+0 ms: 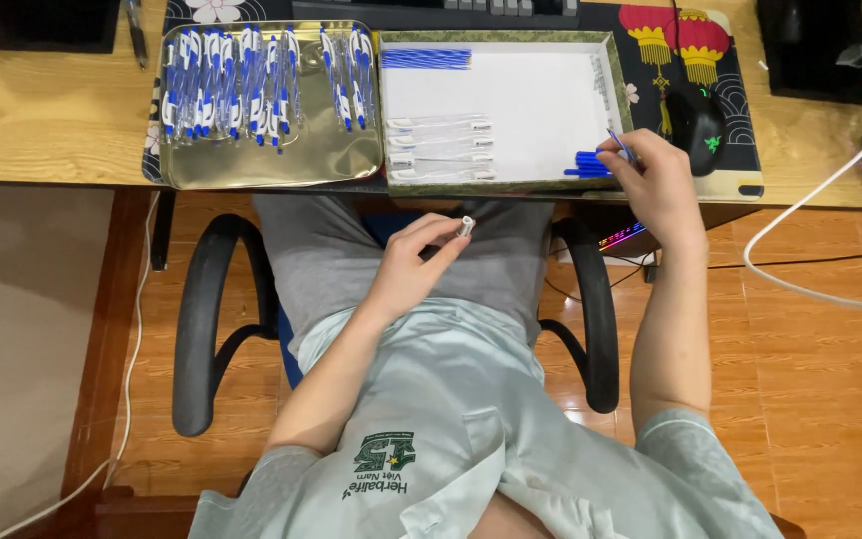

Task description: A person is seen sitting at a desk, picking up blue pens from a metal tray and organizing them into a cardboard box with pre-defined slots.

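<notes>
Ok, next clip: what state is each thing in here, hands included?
left hand: over the lap, fingers pinching a short white pen barrel
right hand: at the white tray's right edge, pinching a thin blue refill
white tray: holds blue parts and clear barrels in groups
metal tray: holds rows of assembled blue-and-white pens
computer mouse: untouched on the mat

A clear pen barrel [463, 227], short and open-ended, is held tilted above the lap. A thin blue refill [619, 144] slants over a small heap of blue caps [585, 165] in the white tray's right corner.
</notes>
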